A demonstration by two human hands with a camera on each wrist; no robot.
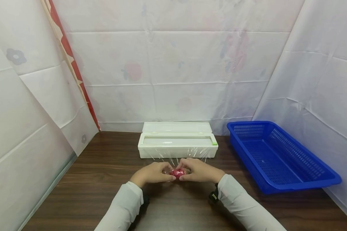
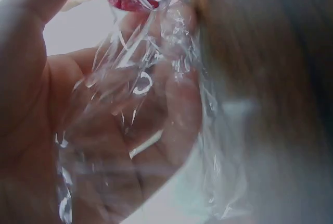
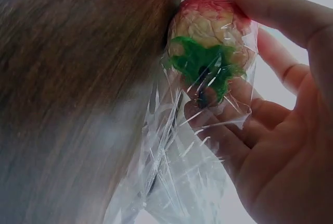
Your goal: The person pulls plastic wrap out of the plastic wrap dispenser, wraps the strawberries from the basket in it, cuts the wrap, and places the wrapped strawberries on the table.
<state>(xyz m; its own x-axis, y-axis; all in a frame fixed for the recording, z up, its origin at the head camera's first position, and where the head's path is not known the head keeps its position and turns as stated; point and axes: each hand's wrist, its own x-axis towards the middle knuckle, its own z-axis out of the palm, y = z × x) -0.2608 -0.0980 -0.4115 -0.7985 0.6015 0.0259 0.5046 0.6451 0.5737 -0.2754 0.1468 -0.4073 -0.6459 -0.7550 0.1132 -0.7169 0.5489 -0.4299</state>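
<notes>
A strawberry [image 1: 178, 173], red at one end and pale toward its green leafy cap, lies sideways between both hands, wrapped in clear cling film [image 3: 171, 151]. My left hand [image 1: 154, 174] grips its red end, and loose film spreads over the palm and fingers in the left wrist view. On the leafy side, my right hand [image 1: 201, 171] pinches the strawberry with thumb and fingers, as the right wrist view shows. Stretched film runs from the hands back to the front of a white cling film box [image 1: 177, 152]. The box's lid [image 1: 177, 127] stands raised behind it.
On the right side of the brown wooden table [image 1: 104, 179] sits a blue plastic basket [image 1: 248, 163] with slotted walls. White patterned sheets [image 1: 185, 64] enclose the back and both sides. A green tab [image 1: 214, 143] marks the box's right end.
</notes>
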